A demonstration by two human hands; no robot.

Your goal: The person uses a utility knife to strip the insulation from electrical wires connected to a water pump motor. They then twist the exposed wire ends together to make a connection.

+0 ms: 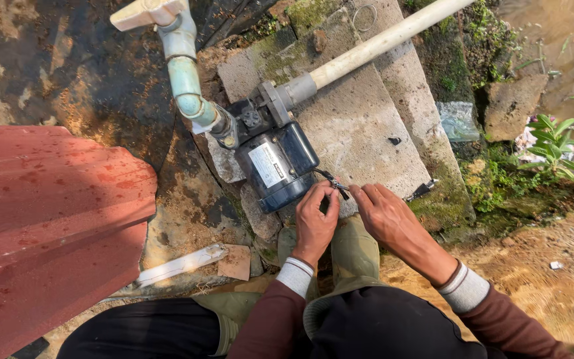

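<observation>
Nearest the camera are the person's knees in dark trousers and olive rubber boots (353,249), with maroon sleeves ending in grey ribbed cuffs. Just past the boots, the left hand (313,223) and right hand (386,216) sit close together at the near end of the water pump (275,163). Both pinch a thin black cable (333,183) that comes out of the pump's motor casing: the left thumb and fingers are closed on it just beside the casing, and the right fingertips grip its free end a little farther out. The cable is short and dark, with a pale bare tip showing between the two hands.

The pump is a small dark blue unit with a rounded motor housing, a pale label plate on its side and a black cast head at its far end. It rests on a grey concrete slab (360,126) patched with moss. From the pump's head, a pale green pipe elbow (187,86) rises to the upper left of the pump, and a cream plastic pipe (393,36) runs off to its upper right. Left of the pump lies a red corrugated metal sheet (54,219). Right of the pump, beyond the slab, a green leafy plant (553,143) stands beside muddy water.
</observation>
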